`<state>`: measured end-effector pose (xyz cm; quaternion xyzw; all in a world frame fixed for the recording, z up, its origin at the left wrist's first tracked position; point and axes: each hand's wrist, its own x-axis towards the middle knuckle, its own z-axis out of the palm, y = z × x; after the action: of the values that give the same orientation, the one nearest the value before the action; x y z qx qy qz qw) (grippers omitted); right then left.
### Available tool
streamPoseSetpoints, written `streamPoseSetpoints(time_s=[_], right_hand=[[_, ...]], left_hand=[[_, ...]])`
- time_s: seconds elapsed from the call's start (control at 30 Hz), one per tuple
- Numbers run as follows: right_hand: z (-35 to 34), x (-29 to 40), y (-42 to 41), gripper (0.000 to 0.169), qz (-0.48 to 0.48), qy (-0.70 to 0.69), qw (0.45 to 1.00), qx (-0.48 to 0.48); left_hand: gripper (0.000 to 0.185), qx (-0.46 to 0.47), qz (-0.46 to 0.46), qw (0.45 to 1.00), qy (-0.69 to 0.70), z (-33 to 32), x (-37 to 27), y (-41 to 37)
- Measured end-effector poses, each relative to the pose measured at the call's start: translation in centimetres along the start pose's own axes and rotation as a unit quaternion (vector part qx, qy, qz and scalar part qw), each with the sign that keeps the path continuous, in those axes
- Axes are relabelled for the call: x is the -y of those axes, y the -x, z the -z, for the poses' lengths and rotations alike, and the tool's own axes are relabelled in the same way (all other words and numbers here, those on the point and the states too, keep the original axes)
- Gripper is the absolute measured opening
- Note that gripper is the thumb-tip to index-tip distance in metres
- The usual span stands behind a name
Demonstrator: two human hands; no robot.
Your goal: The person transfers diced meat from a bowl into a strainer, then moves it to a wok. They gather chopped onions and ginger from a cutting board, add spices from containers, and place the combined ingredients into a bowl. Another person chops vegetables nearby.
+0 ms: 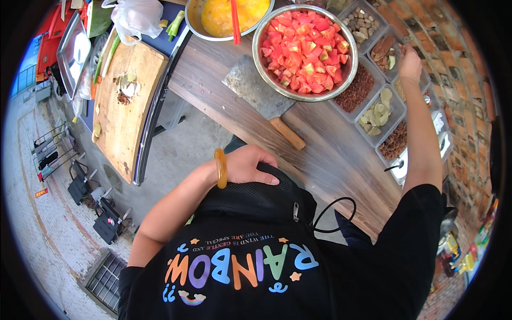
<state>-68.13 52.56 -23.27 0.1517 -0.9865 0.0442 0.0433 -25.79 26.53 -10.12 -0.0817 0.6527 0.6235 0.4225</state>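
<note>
My left hand (250,166), with an amber-coloured bangle at the wrist, grips the edge of a black mesh waist bag (244,196) in front of my body. At the upper right, my right hand (410,62) reaches to the rim of a clear plastic container (394,34) with bark pieces (383,50) that look like cinnamon. Its fingertips are partly hidden, so what they hold is unclear. Left of it stands a steel bowl (258,76) heaped with chopped tomatoes (304,52). A cleaver (260,86) lies flat, its wooden handle (288,133) towards me.
Neighbouring containers hold crushed red chili (356,88), bay leaves (378,112) and nutmeg-like spices (362,22). Red chopsticks (235,20) stand in a bowl of beaten egg (216,18). A cutting board (120,132) carries scraps at left. A brick wall (460,80) borders the right.
</note>
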Motion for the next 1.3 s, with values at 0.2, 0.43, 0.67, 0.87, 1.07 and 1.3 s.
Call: streamPoseSetpoints(time_s=[0.2, 0.43, 0.67, 0.87, 1.07, 1.3], right_hand=[[5.8, 1.3, 5.5, 0.02, -0.036, -0.385, 0.906, -0.173], [12.1, 10.2, 22.7, 0.017, -0.033, -0.53, 0.845, 0.061], [3.6, 10.5, 33.4, 0.025, 0.027, -0.391, 0.891, 0.23], [4.0, 11.6, 32.5, 0.023, -0.015, -0.387, 0.886, 0.255], [11.5, 12.7, 30.8, 0.015, 0.148, -0.481, 0.771, 0.391], [22.1, 17.9, 33.9, 0.018, 0.189, -0.405, 0.671, 0.591]], left_hand=[[0.034, -0.023, -0.062, 0.997, -0.044, -0.3, -0.1, 0.9], [0.034, 0.003, -0.091, 0.994, -0.057, -0.7, 1.1, 0.8], [0.038, -0.013, -0.092, 0.995, 0.041, -1.2, 1.5, 2.2], [0.053, -0.05, -0.152, 0.978, -0.132, -2.6, 3.3, 5.4], [0.038, -0.128, -0.202, 0.954, -0.18, -2.6, 1.2, 8.5], [0.031, -0.163, -0.324, 0.868, -0.338, -4.3, -0.1, 11.5]])
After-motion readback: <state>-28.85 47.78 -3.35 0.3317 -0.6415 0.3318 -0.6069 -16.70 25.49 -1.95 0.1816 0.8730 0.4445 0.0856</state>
